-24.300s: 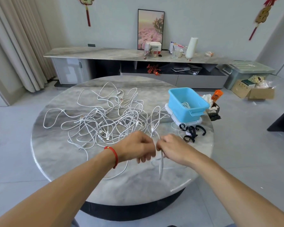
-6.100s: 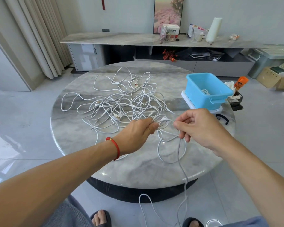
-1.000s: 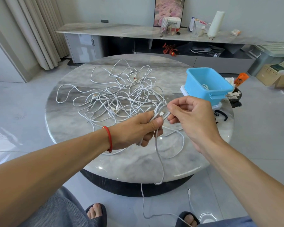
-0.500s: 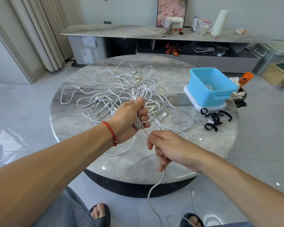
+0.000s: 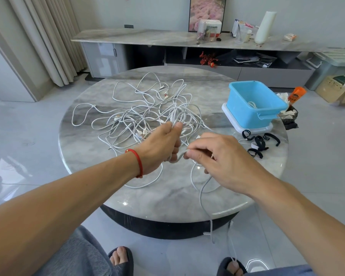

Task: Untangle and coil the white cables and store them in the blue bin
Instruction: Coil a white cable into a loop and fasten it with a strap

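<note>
Since half a second ago, the right hand [image 5: 225, 158] has risen from low over the near table edge to meet the left, bringing its strand up with it. Furthest left lies the heap of white cables [image 5: 147, 114], spread loose across the middle of the marble table [image 5: 167, 192]. Over its near side the left hand [image 5: 161, 146] is fisted around a gathered bundle of loops, which stick up above the thumb. Just beside it, the right hand pinches one strand at the fingertips; the rest of that cable [image 5: 204, 200] runs down over the table edge and trails to the floor between the sandalled feet. Right again, the blue bin [image 5: 255, 104] stands on a white tray near the far right rim, with one coil already inside, and black straps [image 5: 259, 143] lie in front of it.

The main risk I see is the trailing end: it could catch under a foot or whip a knot as it is drawn up. Pulling hard could also drag neighbouring cables from the heap into the coil, tightening the tangle instead of freeing it.
</note>
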### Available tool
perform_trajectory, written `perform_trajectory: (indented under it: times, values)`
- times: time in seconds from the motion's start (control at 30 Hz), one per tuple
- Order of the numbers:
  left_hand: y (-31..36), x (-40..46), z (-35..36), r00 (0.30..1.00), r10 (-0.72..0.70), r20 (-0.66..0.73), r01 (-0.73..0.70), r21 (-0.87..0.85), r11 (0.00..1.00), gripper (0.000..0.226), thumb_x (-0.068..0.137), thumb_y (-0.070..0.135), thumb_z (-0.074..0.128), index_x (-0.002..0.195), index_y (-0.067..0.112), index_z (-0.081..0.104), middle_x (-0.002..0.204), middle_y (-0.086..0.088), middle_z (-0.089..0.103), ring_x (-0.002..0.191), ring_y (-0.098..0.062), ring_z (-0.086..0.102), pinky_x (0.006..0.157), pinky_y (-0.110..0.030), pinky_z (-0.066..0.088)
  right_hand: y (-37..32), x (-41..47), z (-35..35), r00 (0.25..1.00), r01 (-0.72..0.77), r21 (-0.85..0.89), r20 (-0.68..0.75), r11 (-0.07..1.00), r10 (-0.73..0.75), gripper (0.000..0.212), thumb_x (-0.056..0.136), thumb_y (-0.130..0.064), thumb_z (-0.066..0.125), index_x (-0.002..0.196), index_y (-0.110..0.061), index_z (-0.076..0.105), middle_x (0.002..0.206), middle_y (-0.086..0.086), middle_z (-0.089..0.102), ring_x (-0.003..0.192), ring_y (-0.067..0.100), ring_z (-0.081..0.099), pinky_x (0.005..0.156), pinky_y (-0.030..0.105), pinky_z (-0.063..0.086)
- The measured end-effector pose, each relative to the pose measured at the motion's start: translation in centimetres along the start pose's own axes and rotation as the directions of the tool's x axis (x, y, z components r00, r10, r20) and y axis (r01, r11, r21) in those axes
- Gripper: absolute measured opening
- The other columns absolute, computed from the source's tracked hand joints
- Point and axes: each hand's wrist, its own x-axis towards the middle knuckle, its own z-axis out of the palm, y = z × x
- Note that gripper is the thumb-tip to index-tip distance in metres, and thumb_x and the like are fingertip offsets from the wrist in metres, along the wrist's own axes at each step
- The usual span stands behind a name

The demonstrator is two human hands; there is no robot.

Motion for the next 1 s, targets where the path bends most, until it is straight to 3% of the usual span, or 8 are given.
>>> perform_trajectory:
  times: [0.13, 0.23, 0.37, 0.5, 0.6, 0.8, 0.93, 1.0]
  values:
    - [-0.1, -1.0, 1.0, 0.995, 0.008, 0.098, -0.019, 0.113, 0.993, 0.042, 0.108, 0.04, 0.038, 0.084, 0.007, 0.045, 0.056, -0.006, 0.042, 0.049, -0.02, 0.035, 0.047, -0.029, 0.031, -0.1, 0.4, -0.1, 0.999, -0.001, 0.004, -0.034, 1.0, 0.001, 0.014, 0.099, -0.028, 0.068, 0.092, -0.023, 0.079, 0.07, -0.014, 0.059, 0.07, 0.003, 0.06, 0.067, 0.031, 0.054]
    - [0.1, -1.5, 1.8, 0.989, -0.011, 0.147, 0.013, -0.015, 1.0, 0.05, 0.106, 0.047, 0.036, 0.095, 0.002, 0.057, 0.061, -0.007, 0.04, 0.052, -0.018, 0.038, 0.049, -0.029, 0.036, -0.3, 0.5, 0.0, 0.993, -0.087, 0.013, -0.077, 0.996, 0.088, 0.019, 0.097, -0.036, 0.068, 0.084, -0.025, 0.076, 0.061, -0.006, 0.063, 0.061, 0.01, 0.064, 0.064, 0.041, 0.056]
    - [0.4, -1.8, 1.9, 0.975, -0.035, 0.221, 0.056, -0.086, 0.995, 0.064, 0.099, 0.061, 0.033, 0.073, 0.008, 0.056, 0.059, 0.001, 0.04, 0.053, -0.013, 0.037, 0.052, -0.029, 0.036, -0.4, 0.6, -0.3, 0.953, -0.251, 0.01, -0.172, 0.968, 0.249, 0.04, 0.087, -0.055, 0.074, 0.068, -0.02, 0.068, 0.055, -0.001, 0.063, 0.051, 0.012, 0.064, 0.058, 0.04, 0.055]
    - [0.2, -1.8, 1.2, 0.926, 0.001, 0.378, -0.023, 0.055, 0.998, 0.05, 0.099, 0.056, 0.046, 0.091, 0.007, 0.049, 0.066, 0.0, 0.039, 0.057, -0.014, 0.036, 0.056, -0.03, 0.036, 0.1, 0.5, -0.6, 0.921, -0.334, 0.001, -0.212, 0.943, 0.326, 0.04, 0.081, -0.052, 0.078, 0.063, -0.018, 0.069, 0.055, -0.004, 0.065, 0.05, 0.011, 0.062, 0.054, 0.034, 0.052]
    - [0.7, -1.6, 0.0, 0.876, -0.006, 0.482, -0.156, 0.296, 0.942, 0.036, 0.098, 0.036, 0.062, 0.083, 0.008, 0.045, 0.066, -0.01, 0.046, 0.058, -0.023, 0.045, 0.052, -0.031, 0.04, 0.4, 0.5, -0.8, 0.926, -0.323, 0.01, -0.203, 0.946, 0.318, 0.044, 0.073, -0.056, 0.083, 0.058, -0.019, 0.065, 0.047, -0.013, 0.054, 0.047, 0.007, 0.047, 0.049, 0.022, 0.038]
    - [0.3, -1.3, -1.3, 0.936, -0.045, 0.348, -0.123, 0.445, 0.887, 0.022, 0.104, 0.022, 0.053, 0.088, 0.012, 0.043, 0.072, -0.01, 0.049, 0.057, -0.02, 0.047, 0.049, -0.024, 0.039, 1.1, 0.3, -1.6, 0.948, -0.304, 0.032, -0.088, 0.952, 0.305, 0.009, 0.088, -0.034, 0.079, 0.084, -0.027, 0.074, 0.075, -0.013, 0.069, 0.069, -0.002, 0.06, 0.068, 0.02, 0.046]
    - [-0.3, -1.0, -1.6, 0.957, -0.078, 0.278, -0.053, 0.433, 0.9, 0.024, 0.104, 0.025, 0.052, 0.088, 0.011, 0.041, 0.075, -0.012, 0.045, 0.057, -0.017, 0.042, 0.047, -0.02, 0.04, 1.4, 0.0, -1.7, 0.934, -0.352, -0.099, -0.095, 0.931, 0.343, 0.014, 0.088, -0.036, 0.079, 0.079, -0.028, 0.072, 0.072, -0.012, 0.069, 0.068, 0.001, 0.062, 0.069, 0.026, 0.05]
    - [-0.2, -1.0, -1.4, 0.966, -0.07, 0.25, -0.041, 0.416, 0.908, 0.024, 0.104, 0.024, 0.052, 0.087, 0.012, 0.039, 0.075, -0.01, 0.042, 0.055, -0.014, 0.04, 0.046, -0.019, 0.04, 1.3, 0.1, -1.5, 0.927, -0.353, -0.012, -0.141, 0.936, 0.348, 0.016, 0.088, -0.033, 0.08, 0.075, -0.028, 0.071, 0.064, -0.009, 0.068, 0.057, 0.003, 0.063, 0.064, 0.026, 0.052]
